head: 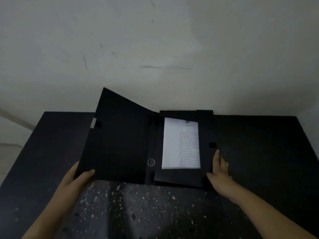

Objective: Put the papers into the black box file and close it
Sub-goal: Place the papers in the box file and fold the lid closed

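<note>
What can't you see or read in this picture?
Head view only:
- Words on the papers: too small and blurred.
- How many sheets: the top one hides any beneath.
- Left hand fingers: behind the box file's cover.
- Table front edge: cut off by the frame.

Hands (81,176) hold open box file (120,140) containing papers (181,144).

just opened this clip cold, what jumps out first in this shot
The white printed papers stand out brightest, lying inside the tray of the open black box file at centre on the dark table. Its lid is raised to the left, gripped at its near corner by the left hand, while the right hand rests on the tray's right edge.
</note>
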